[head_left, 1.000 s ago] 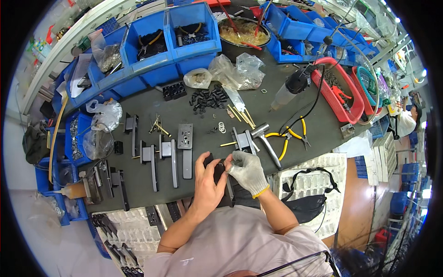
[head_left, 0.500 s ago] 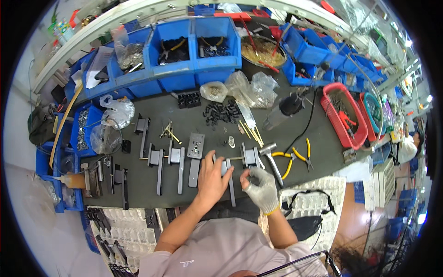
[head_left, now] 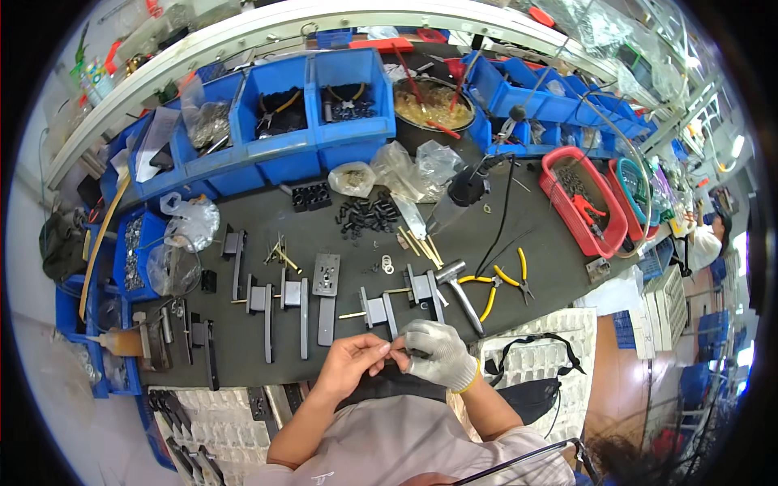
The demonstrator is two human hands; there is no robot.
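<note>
My bare left hand (head_left: 350, 363) and my gloved right hand (head_left: 440, 354) meet at the bench's front edge, fingertips pinched together. Whatever lies between them is too small or hidden to make out. Just beyond them lies a grey lever handle (head_left: 376, 309) with a brass-coloured rod sticking out to its left. Another grey handle (head_left: 422, 287) sits farther right, beside a hammer (head_left: 462, 298). To the left are a handle with a drilled plate (head_left: 327, 275) and more grey handles (head_left: 304, 317) (head_left: 268, 322) with their levers toward me.
Yellow-handled pliers (head_left: 519, 277) lie right of the hammer. Small black parts (head_left: 366, 215), rings (head_left: 386, 264) and thin rods (head_left: 421, 247) are strewn mid-bench. Blue bins (head_left: 279, 162) line the back; a red basket (head_left: 604, 235) stands right. A power screwdriver (head_left: 458, 194) leans near the bags.
My left hand has left the grey handle and come nearer to me, meeting the right hand. The right hand has turned and moved slightly left. The whole view has shifted a little.
</note>
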